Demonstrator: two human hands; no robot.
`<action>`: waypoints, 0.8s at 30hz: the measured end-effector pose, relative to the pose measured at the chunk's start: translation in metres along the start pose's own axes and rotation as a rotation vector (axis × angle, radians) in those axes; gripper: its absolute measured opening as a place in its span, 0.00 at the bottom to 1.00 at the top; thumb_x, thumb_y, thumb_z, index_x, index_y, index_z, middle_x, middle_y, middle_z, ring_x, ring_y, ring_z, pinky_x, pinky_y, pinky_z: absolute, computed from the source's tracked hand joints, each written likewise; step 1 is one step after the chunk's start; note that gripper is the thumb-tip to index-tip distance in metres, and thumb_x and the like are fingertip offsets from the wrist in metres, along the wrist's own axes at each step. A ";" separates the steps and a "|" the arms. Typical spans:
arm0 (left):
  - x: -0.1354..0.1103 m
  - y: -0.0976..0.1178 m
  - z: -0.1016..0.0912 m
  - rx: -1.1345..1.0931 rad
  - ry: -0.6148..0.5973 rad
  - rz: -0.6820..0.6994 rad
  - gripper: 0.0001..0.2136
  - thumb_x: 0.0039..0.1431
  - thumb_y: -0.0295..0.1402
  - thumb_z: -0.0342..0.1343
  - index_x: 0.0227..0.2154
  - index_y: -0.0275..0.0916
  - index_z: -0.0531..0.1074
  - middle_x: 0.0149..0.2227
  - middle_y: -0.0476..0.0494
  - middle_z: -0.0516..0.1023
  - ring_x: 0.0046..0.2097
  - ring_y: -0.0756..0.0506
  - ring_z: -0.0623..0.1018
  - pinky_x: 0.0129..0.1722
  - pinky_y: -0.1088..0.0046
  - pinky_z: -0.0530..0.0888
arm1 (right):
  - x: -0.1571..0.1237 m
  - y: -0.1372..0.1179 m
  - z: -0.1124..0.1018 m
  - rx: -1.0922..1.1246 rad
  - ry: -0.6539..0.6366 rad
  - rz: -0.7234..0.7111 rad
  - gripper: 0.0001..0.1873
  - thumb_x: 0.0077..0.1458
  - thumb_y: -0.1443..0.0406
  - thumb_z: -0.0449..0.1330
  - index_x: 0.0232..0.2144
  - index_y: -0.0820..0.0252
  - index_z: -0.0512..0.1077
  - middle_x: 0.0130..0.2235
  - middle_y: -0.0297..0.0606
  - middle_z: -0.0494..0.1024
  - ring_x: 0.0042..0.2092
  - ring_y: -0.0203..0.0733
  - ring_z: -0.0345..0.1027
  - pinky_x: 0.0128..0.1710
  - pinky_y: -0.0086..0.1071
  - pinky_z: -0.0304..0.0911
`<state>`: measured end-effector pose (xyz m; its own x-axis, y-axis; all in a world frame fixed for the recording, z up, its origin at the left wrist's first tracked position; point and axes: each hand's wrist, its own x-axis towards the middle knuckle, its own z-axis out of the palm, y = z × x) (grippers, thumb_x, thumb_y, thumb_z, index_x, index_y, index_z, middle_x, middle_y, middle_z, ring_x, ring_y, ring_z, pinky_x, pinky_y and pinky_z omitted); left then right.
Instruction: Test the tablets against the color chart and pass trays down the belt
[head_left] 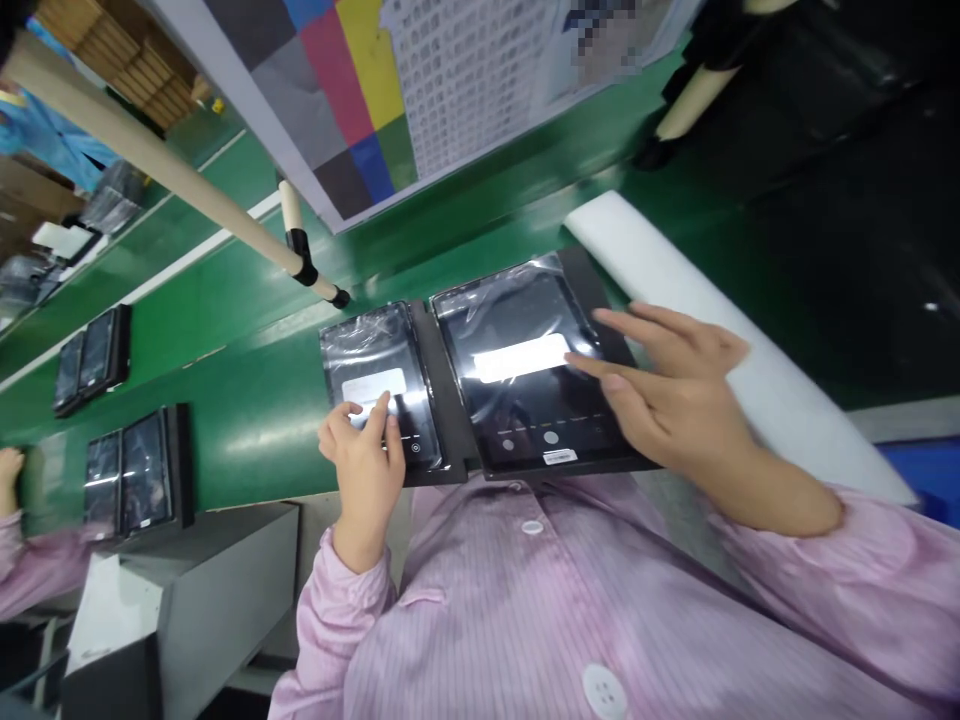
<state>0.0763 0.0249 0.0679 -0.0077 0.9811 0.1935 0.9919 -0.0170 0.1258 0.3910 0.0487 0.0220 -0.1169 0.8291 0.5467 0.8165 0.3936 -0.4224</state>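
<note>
Two film-covered tablets lie side by side in front of me, screens up and lit, each showing a white pop-up box. On the left tablet (375, 345), my left hand (367, 460) has its index finger at the pop-up, the other fingers apart and holding nothing. The right tablet (517, 310) is larger and carries a small white label at its lower edge. My right hand (667, 385) hovers over its right side, index finger pointing at the right end of the pop-up, fingers spread. Dark trays (444, 385) sit beneath the tablets.
A chart board (352, 100) with colour squares stands behind, framed by beige pipes (172, 165). White foam (697, 290) lies along the right. Further left on the green bench (247, 400) are more tablet pairs (142, 470), with a co-worker's hand (9, 480) nearby.
</note>
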 end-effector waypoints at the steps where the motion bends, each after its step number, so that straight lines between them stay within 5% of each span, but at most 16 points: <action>1: 0.001 0.000 0.000 0.010 0.002 0.005 0.17 0.68 0.32 0.50 0.54 0.45 0.79 0.49 0.33 0.64 0.53 0.35 0.65 0.55 0.47 0.63 | 0.000 0.000 -0.002 0.028 0.056 -0.004 0.18 0.66 0.65 0.51 0.41 0.55 0.82 0.57 0.45 0.74 0.60 0.59 0.66 0.56 0.56 0.58; 5: 0.005 0.004 0.006 0.040 -0.005 0.034 0.17 0.67 0.33 0.51 0.54 0.47 0.78 0.49 0.34 0.64 0.52 0.35 0.65 0.54 0.48 0.64 | -0.004 0.003 -0.016 0.078 0.197 0.028 0.20 0.66 0.64 0.50 0.50 0.50 0.79 0.58 0.44 0.73 0.57 0.56 0.70 0.55 0.54 0.63; 10: 0.008 -0.001 0.009 0.074 -0.058 0.061 0.18 0.68 0.36 0.50 0.56 0.46 0.77 0.51 0.32 0.66 0.52 0.33 0.67 0.53 0.47 0.66 | -0.016 0.020 -0.014 0.047 0.091 0.270 0.22 0.67 0.59 0.49 0.50 0.60 0.80 0.58 0.51 0.72 0.57 0.55 0.69 0.56 0.49 0.66; 14: 0.002 -0.053 0.008 0.031 0.014 -0.181 0.25 0.66 0.42 0.49 0.59 0.33 0.72 0.51 0.25 0.70 0.57 0.29 0.69 0.57 0.42 0.65 | -0.019 0.034 0.006 0.182 -0.158 0.616 0.30 0.62 0.51 0.55 0.60 0.59 0.72 0.50 0.50 0.77 0.48 0.53 0.74 0.51 0.48 0.71; 17: -0.006 -0.095 0.013 -0.212 -0.248 -0.435 0.33 0.63 0.47 0.48 0.63 0.27 0.65 0.52 0.23 0.74 0.56 0.30 0.74 0.58 0.49 0.69 | -0.009 0.030 0.003 0.348 -0.222 0.747 0.33 0.60 0.51 0.56 0.62 0.58 0.67 0.51 0.48 0.76 0.45 0.51 0.75 0.47 0.47 0.73; 20: -0.019 -0.114 0.019 -0.367 -0.418 -0.553 0.38 0.60 0.53 0.46 0.65 0.29 0.61 0.58 0.23 0.73 0.57 0.32 0.76 0.59 0.54 0.70 | 0.000 0.025 -0.030 0.210 0.139 0.653 0.30 0.59 0.53 0.57 0.60 0.60 0.68 0.53 0.50 0.73 0.49 0.51 0.72 0.49 0.46 0.71; 24: -0.034 -0.114 0.017 -0.335 -0.416 -0.533 0.44 0.51 0.61 0.49 0.60 0.28 0.65 0.57 0.21 0.74 0.56 0.29 0.77 0.57 0.52 0.71 | -0.016 0.060 -0.094 -0.086 0.934 0.704 0.22 0.53 0.63 0.61 0.50 0.58 0.65 0.51 0.48 0.69 0.51 0.46 0.68 0.52 0.45 0.66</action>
<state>-0.0339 -0.0033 0.0304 -0.3620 0.8635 -0.3512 0.7749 0.4882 0.4016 0.4945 0.0221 0.0559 0.8074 0.2259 0.5451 0.5750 -0.0941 -0.8127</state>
